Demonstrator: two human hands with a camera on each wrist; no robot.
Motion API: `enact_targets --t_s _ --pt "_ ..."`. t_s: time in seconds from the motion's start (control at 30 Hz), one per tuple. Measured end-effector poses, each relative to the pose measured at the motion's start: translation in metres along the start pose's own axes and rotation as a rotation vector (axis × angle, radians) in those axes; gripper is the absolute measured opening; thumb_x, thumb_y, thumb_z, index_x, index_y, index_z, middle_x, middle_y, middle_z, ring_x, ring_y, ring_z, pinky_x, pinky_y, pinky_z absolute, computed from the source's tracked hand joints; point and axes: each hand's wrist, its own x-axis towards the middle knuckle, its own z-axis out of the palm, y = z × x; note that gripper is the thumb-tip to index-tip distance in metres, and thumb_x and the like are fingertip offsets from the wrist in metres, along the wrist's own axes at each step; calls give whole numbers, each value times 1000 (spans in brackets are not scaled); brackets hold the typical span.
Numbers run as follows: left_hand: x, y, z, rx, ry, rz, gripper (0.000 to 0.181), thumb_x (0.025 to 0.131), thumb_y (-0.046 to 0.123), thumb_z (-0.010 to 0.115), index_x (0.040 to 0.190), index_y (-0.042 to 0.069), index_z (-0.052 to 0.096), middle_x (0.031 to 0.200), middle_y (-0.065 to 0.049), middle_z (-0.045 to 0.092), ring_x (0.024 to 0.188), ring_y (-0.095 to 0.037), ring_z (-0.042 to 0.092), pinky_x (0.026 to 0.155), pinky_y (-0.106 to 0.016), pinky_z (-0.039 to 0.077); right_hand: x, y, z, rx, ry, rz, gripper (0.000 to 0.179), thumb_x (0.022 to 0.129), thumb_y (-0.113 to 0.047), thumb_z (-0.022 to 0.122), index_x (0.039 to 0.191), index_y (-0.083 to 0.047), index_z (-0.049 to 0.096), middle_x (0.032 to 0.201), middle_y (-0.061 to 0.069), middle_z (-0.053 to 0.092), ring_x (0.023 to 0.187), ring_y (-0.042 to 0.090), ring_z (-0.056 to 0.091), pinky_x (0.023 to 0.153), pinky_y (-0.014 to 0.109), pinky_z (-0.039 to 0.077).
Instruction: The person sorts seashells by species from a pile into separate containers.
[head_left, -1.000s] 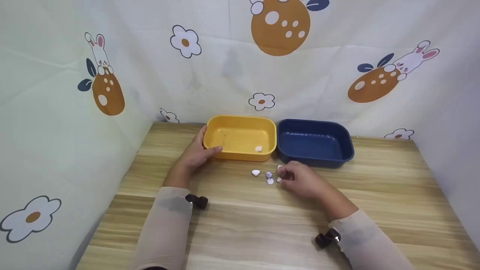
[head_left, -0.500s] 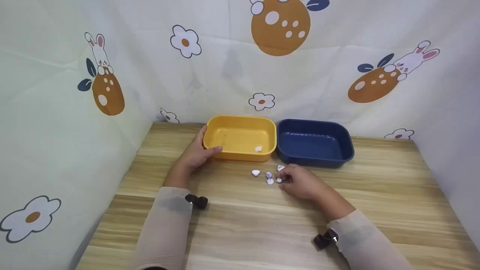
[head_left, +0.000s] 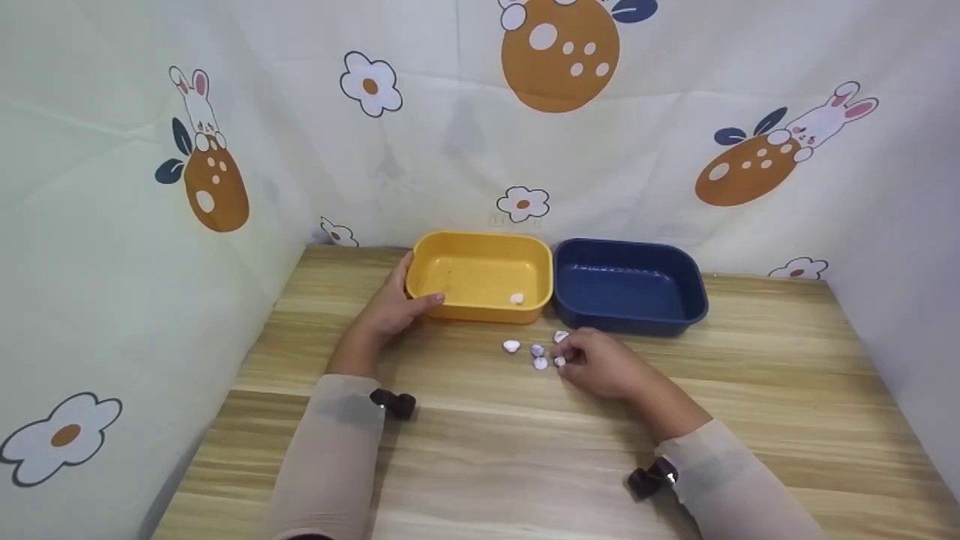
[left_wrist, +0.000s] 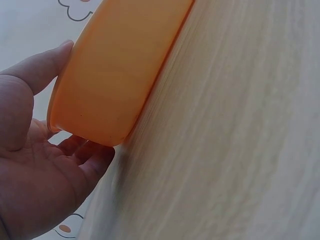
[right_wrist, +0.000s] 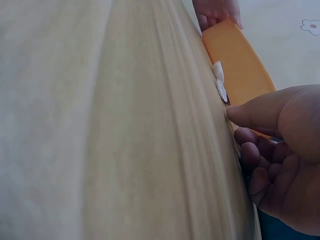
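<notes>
Thumb and fingers of the right hand (head_left: pixel 604 364) are bent toward each other, low over the table (head_left: pixel 487 465), with a small white shell (head_left: pixel 559 361) right at their tips; whether they pinch it I cannot tell, since the right wrist view shows a narrow gap between thumb and forefinger but not the shell itself. Just beyond these fingers, toward the back, lies a whitish shell (head_left: pixel 561 337), close to the front of the blue basin (head_left: pixel 630 325). To the left of the fingertips a purplish-grey shell (head_left: pixel 538 350) and a round pale shell (head_left: pixel 541 363) lie together, one behind the other, and a little farther left sits a lone white shell (head_left: pixel 511 346).

The left hand (head_left: pixel 394 304) grips the left end of the yellow basin (head_left: pixel 480 313) — thumb over the front rim, fingers round the outer side. Inside that basin, near its front right corner, is a single pinkish-white shell (head_left: pixel 517 298). The two basins stand side by side at the back of the table, about touching.

Both forearms wear beige sleeves (head_left: pixel 337 450), each with a small black device (head_left: pixel 394 403) at the wrist. Behind everything hangs pale cloth (head_left: pixel 427 157) — printed with flowers (head_left: pixel 371 84) and rabbits (head_left: pixel 814 131).
</notes>
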Motion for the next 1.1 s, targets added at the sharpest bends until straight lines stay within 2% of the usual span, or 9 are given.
enact_targets --t_s 0.17,0.37,0.53,0.67,0.9,1.1 --pt "0 -1 0 4 -2 -1 115 91 33 86 174 24 7 182 -8 13 168 -28 20 139 -45 14 -2 -4 -7 20 7 38 16 90 -14 79 105 -18 80 101 0 67 95 15 61 88 32 52" --pt "-1 -3 0 -9 -11 13 115 91 29 86 174 23 6 182 -9 13 167 -29 20 139 -45 15 -5 -13 -17 50 28 53 15 92 -15 79 107 -17 78 100 2 68 92 17 61 83 31 51" --pt "-2 -2 0 -8 -8 14 115 91 29 86 174 23 7 182 -8 13 167 -29 19 139 -45 14 -7 -19 -25 70 67 69 19 91 -15 80 110 -16 79 100 2 68 92 16 61 82 28 52" --pt "-2 -1 0 -2 -7 15 114 91 30 86 174 23 7 182 -8 14 168 -28 19 139 -45 13 -8 -21 -33 56 103 83 20 91 -16 79 112 -17 80 101 1 68 94 17 60 85 31 52" --pt "0 -1 0 4 -14 17 114 92 31 85 174 24 7 182 -8 13 168 -28 18 139 -44 13 -9 -14 -49 56 177 85 20 93 -15 80 113 -15 79 106 3 70 94 18 60 81 26 51" --pt "0 -1 -1 7 -11 0 114 91 34 86 174 26 8 182 -6 12 168 -28 18 139 -45 13 -10 -5 -65 52 236 141 19 96 -20 79 115 -16 78 107 5 69 92 20 60 78 26 52"
